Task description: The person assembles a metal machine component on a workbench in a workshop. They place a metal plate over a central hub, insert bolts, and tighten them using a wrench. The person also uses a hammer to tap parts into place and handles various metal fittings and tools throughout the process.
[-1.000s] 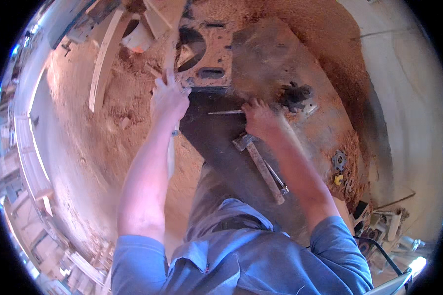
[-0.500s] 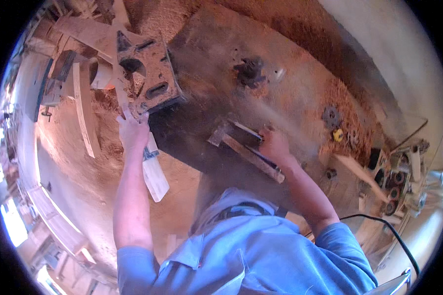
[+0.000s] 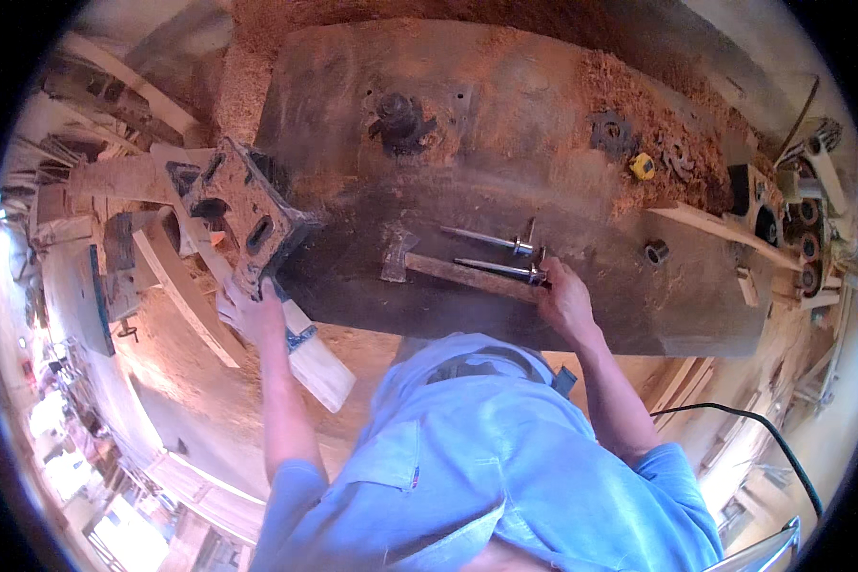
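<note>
My left hand [image 3: 248,311] is closed on the near end of a dusty, slotted metal block [image 3: 257,214], which hangs at the table's left edge. A pale board [image 3: 320,370] with a blue band extends below this hand. My right hand [image 3: 568,297] is closed at the knobbed end of a shiny metal rod [image 3: 496,269]; its fingertips are partly hidden. A similar rod with a crossbar [image 3: 486,238] lies just beyond. The hammer [image 3: 397,259] lies beside them, its wooden handle running under my right fingers.
A dark cutter head [image 3: 400,124] rises from the dusty metal table [image 3: 505,172]. Toothed discs [image 3: 614,132], a yellow tape measure [image 3: 643,166], a metal ring [image 3: 656,251] and a wooden strip [image 3: 725,234] lie at right. A black cable [image 3: 767,429] curves at lower right.
The metal block has turned and come nearer to me in my left hand. The rods now lie side by side above the hammer handle, and my right hand has shifted to the nearer rod's end.
</note>
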Tool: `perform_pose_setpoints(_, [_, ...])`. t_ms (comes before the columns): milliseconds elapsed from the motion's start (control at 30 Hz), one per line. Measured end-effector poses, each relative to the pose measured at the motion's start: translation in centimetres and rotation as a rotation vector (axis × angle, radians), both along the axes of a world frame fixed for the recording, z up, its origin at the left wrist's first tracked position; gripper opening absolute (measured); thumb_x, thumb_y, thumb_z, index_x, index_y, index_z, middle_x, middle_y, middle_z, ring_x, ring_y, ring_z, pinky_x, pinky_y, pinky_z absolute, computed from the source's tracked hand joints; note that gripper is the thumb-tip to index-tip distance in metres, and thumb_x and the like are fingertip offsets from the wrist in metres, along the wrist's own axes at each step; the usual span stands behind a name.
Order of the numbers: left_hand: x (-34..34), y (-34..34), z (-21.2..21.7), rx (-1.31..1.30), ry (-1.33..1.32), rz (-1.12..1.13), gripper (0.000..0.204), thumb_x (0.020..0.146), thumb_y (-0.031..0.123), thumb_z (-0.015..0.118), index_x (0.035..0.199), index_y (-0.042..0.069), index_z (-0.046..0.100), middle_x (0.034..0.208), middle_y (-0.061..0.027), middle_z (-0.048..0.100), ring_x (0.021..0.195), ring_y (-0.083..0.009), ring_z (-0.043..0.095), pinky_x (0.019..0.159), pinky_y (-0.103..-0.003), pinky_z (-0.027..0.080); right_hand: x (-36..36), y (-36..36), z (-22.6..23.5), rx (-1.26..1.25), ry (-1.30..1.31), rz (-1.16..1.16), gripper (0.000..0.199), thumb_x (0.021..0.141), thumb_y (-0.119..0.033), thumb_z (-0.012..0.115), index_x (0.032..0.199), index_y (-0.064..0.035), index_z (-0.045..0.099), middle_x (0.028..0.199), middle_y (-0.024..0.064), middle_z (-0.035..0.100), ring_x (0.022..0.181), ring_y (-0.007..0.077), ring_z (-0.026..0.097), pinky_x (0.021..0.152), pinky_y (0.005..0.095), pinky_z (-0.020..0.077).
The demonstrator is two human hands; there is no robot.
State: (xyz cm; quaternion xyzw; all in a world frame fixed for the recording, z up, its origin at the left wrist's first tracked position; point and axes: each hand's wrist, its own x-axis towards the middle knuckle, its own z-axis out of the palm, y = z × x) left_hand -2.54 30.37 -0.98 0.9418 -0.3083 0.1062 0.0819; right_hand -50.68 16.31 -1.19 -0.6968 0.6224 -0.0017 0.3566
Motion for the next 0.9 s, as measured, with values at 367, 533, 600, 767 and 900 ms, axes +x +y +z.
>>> perform_pose_setpoints(367, [-11.5, -18.5, 1.5, -0.471, 0.613, -0.702, 0.077, 0.087, 0.021, 0.076, 0.151, 0.0, 0.039, 0.151, -0.0224, 0.045, 0.143, -0.0385, 0.038, 0.12, -0.047, 0.031, -1.9, 1.7, -4.7, -0.104, 0.01, -0.012, 0.045, 0.077, -0.002, 0.066, 0.121, -0.0085, 0.06, 0.102, 0.0181, 0.067, 0.102, 0.0389, 0.064, 0.087, 0.0496, 0.0509])
perform_pose_setpoints(533, [-10.8, -26.2, 0.7, -0.547, 1.002, -0.85, 0.067, 0.091, 0.022, 0.074, 0.149, 0.003, 0.046, 0.146, -0.0187, 0.052, 0.136, -0.0311, 0.051, 0.114, -0.041, 0.04, 0.7, 0.0, -2.9, 0.006, 0.039, -0.049, 0.044, 0.077, -0.004, 0.067, 0.12, -0.0081, 0.06, 0.101, 0.0198, 0.067, 0.099, 0.0395, 0.065, 0.084, 0.0497, 0.0519])
perform_pose_setpoints(600, [-10.4, -27.9, 0.4, -0.463, 0.994, -0.914, 0.062, 0.092, 0.022, 0.074, 0.146, 0.004, 0.05, 0.142, -0.0174, 0.056, 0.131, -0.0292, 0.056, 0.111, -0.04, 0.043, 0.9, 0.6, -3.5, -0.046, 0.112, -0.069, 0.042, 0.079, -0.005, 0.067, 0.121, -0.0081, 0.06, 0.102, 0.0206, 0.066, 0.099, 0.0391, 0.065, 0.084, 0.0487, 0.0522])
perform_pose_setpoints(767, [-10.6, -29.4, 0.1, -0.443, 0.961, -0.935, 0.055, 0.089, 0.021, 0.076, 0.137, 0.003, 0.057, 0.13, -0.0154, 0.063, 0.123, -0.0314, 0.06, 0.105, -0.041, 0.047, 2.7, 0.8, -2.6, -0.074, 0.182, -0.125, 0.04, 0.081, -0.005, 0.067, 0.12, -0.0064, 0.06, 0.106, 0.0215, 0.064, 0.099, 0.0391, 0.065, 0.085, 0.0472, 0.052])
perform_pose_setpoints(900, [-10.7, -29.3, -0.6, -0.468, 1.022, -0.905, 0.051, 0.089, 0.021, 0.075, 0.134, 0.003, 0.058, 0.125, -0.0149, 0.064, 0.118, -0.0323, 0.062, 0.103, -0.04, 0.048, 3.4, 2.1, -3.0, -0.273, -0.001, -0.334, 0.041, 0.079, -0.006, 0.07, 0.119, -0.003, 0.06, 0.107, 0.0211, 0.061, 0.098, 0.0426, 0.061, 0.086, 0.0504, 0.0506])
